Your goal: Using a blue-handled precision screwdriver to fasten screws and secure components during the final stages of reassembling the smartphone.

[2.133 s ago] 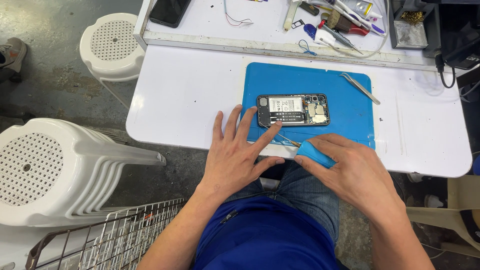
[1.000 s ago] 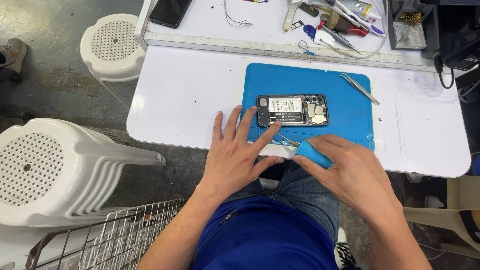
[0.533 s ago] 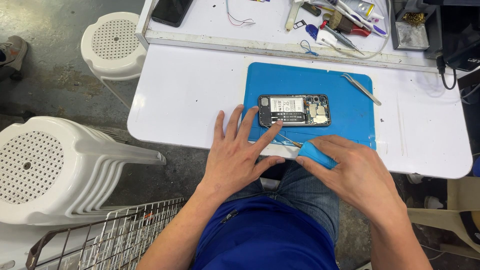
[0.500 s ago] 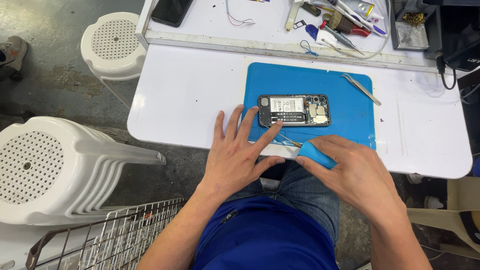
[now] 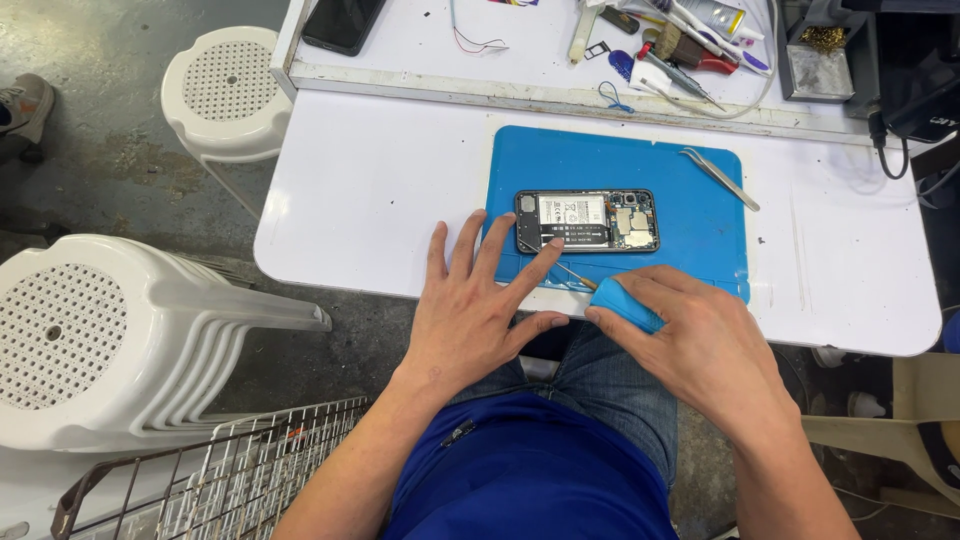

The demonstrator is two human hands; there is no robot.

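An opened phone (image 5: 587, 221) with its back off lies on a blue work mat (image 5: 650, 165) on the white table (image 5: 380, 190). My left hand (image 5: 470, 305) rests flat at the mat's near left edge, fingers spread, index fingertip touching the phone's lower left corner. My right hand (image 5: 690, 335) grips the blue handle of a screwdriver (image 5: 618, 300); its thin shaft points toward the phone's near edge.
Metal tweezers (image 5: 718, 176) lie on the mat's far right. Tools, wires and a dark phone (image 5: 343, 22) crowd the raised back shelf. White plastic stools (image 5: 120, 330) stand at the left, a wire basket (image 5: 230, 470) below, a dark cable (image 5: 895, 140) at the right.
Both hands stay in almost the same place; the right hand shifts the screwdriver handle slightly. The phone has not moved.
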